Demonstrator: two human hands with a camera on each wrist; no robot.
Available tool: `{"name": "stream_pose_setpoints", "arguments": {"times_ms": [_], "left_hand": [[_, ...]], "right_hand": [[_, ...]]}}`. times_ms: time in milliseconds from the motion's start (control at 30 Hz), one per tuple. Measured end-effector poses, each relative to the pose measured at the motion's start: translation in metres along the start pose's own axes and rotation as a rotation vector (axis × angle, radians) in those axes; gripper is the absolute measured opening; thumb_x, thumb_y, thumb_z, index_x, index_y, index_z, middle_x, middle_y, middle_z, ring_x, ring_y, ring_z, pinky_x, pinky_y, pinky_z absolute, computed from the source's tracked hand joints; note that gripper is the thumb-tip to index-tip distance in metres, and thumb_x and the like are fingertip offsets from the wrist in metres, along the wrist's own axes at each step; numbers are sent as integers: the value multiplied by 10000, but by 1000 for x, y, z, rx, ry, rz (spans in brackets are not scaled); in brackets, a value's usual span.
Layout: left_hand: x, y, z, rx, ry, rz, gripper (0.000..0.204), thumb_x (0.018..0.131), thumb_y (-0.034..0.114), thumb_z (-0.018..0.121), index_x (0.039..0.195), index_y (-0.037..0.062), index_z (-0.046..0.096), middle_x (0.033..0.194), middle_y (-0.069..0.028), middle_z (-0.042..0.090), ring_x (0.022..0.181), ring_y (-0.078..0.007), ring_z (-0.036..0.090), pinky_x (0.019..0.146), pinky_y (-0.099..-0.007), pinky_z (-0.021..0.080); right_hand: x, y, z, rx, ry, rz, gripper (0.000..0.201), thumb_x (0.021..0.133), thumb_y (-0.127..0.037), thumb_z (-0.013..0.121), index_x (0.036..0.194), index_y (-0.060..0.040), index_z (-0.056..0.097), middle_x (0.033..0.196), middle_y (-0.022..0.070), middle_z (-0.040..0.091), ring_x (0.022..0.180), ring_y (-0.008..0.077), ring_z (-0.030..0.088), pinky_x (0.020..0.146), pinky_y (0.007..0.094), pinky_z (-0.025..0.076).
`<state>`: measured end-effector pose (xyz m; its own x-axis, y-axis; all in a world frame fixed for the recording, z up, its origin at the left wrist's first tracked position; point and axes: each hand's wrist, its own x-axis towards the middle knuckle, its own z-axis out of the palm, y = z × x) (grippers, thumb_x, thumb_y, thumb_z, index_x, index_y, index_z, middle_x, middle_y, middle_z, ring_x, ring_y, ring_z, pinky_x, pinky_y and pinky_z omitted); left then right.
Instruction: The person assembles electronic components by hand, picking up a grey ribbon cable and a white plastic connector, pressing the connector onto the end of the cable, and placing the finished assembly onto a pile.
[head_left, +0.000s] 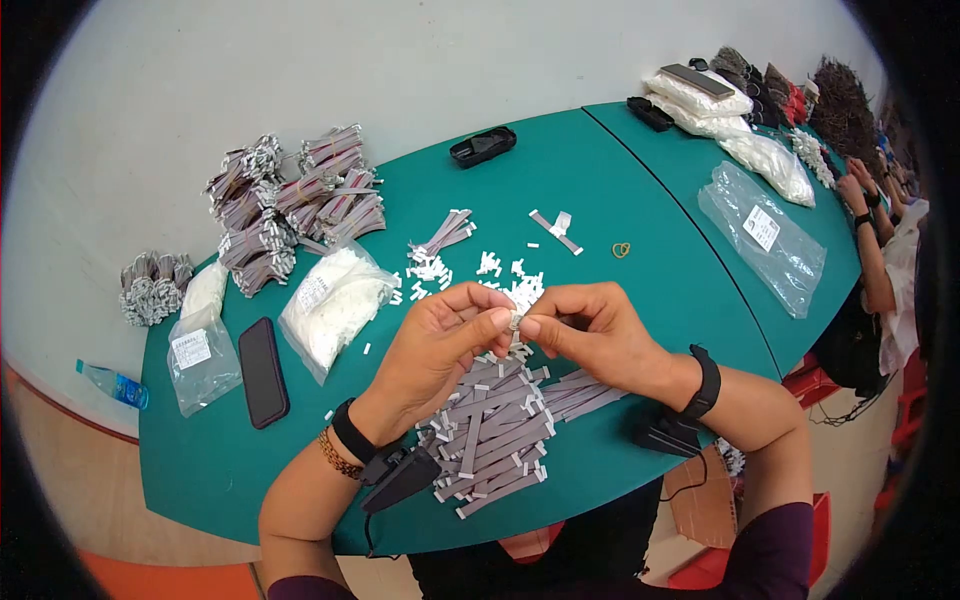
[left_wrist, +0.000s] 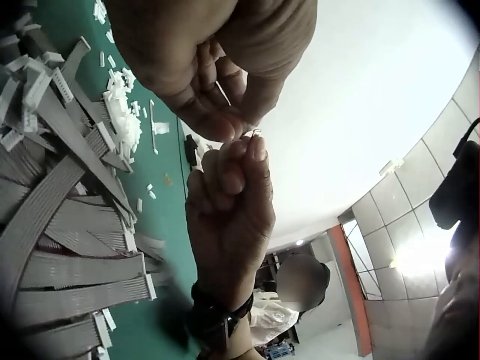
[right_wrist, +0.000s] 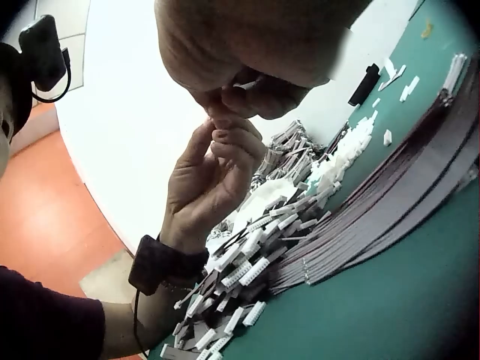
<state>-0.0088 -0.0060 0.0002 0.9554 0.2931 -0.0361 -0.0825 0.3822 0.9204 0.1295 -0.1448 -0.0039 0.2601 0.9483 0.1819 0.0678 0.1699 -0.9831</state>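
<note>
Both hands meet above the table in the head view, fingertips touching or nearly so. The left hand (head_left: 440, 338) pinches something small and pale between thumb and index finger; the right hand (head_left: 598, 335) pinches at the same spot from the other side. Fingers largely hide the item, so its shape cannot be told. Beneath them lies a pile of grey ribbon cables (head_left: 490, 440) with white end connectors. Just beyond the fingertips is a heap of small white connector pieces (head_left: 524, 288). In the left wrist view the right hand (left_wrist: 231, 202) rises to meet the left hand (left_wrist: 217, 45).
Bundled cables (head_left: 250, 215), a bag of white pieces (head_left: 335, 300), a phone (head_left: 264, 373) and a bottle (head_left: 113, 385) are at the left. A black tray (head_left: 483, 147) stands at the back, rubber bands (head_left: 621, 250) and an empty bag (head_left: 765, 235) to the right. Other people sit far right.
</note>
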Motion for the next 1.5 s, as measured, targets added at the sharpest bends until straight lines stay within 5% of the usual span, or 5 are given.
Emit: {"name": "stream_pose_setpoints", "arguments": {"times_ms": [1500], "left_hand": [[-2,-1,2,-43,-11,-7,165,881,98,583,1008,-7,575,826,-34,585,738,-87,525,685,-208,428]], "right_hand": [[1,6,0,-17,17,-31,188,880,-163,600,771,-12,625,594,-45,501,555,5,401,477,190,303]]}}
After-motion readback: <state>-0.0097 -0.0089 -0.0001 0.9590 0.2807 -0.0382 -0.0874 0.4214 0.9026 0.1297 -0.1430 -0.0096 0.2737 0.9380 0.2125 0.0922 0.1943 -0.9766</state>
